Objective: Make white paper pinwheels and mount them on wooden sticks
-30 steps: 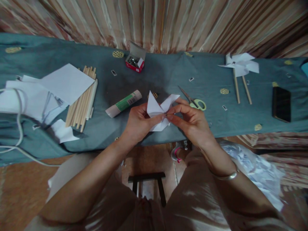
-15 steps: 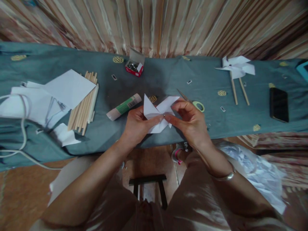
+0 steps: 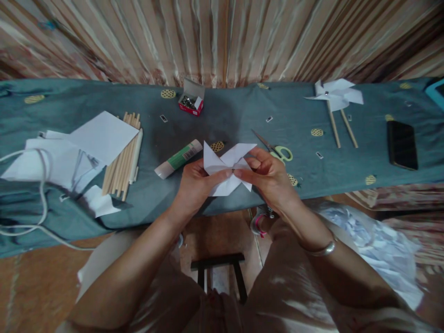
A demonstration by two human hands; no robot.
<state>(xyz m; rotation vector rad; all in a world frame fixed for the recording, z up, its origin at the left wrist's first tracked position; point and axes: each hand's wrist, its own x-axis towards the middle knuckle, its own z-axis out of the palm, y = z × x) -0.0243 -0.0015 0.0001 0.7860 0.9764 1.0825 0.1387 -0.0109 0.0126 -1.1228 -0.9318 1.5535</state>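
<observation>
A white paper pinwheel (image 3: 231, 155) is held between both hands above the table's front edge. My left hand (image 3: 194, 185) grips its left side, with the thumb on the middle. From the other side my right hand (image 3: 272, 178) pinches it, its thumb tip meeting the left one at the centre, where a small pin barely shows. The fingers behind the paper are hidden. To the left lies a glue stick (image 3: 178, 158) with a green label. Just beyond my right hand are scissors (image 3: 277, 150) with pale green handles.
A red box of metal pins (image 3: 191, 104) stands open at the back. At left lie wooden sticks (image 3: 121, 162), paper sheets (image 3: 104, 134) and a white cable (image 3: 43, 199). A finished pinwheel (image 3: 342, 95) with sticks and a black phone (image 3: 402, 144) are at right.
My right thumb has come in to the pinwheel's centre, covering most of the pin, and the right hand has shifted slightly left. The camera view has tilted a little.
</observation>
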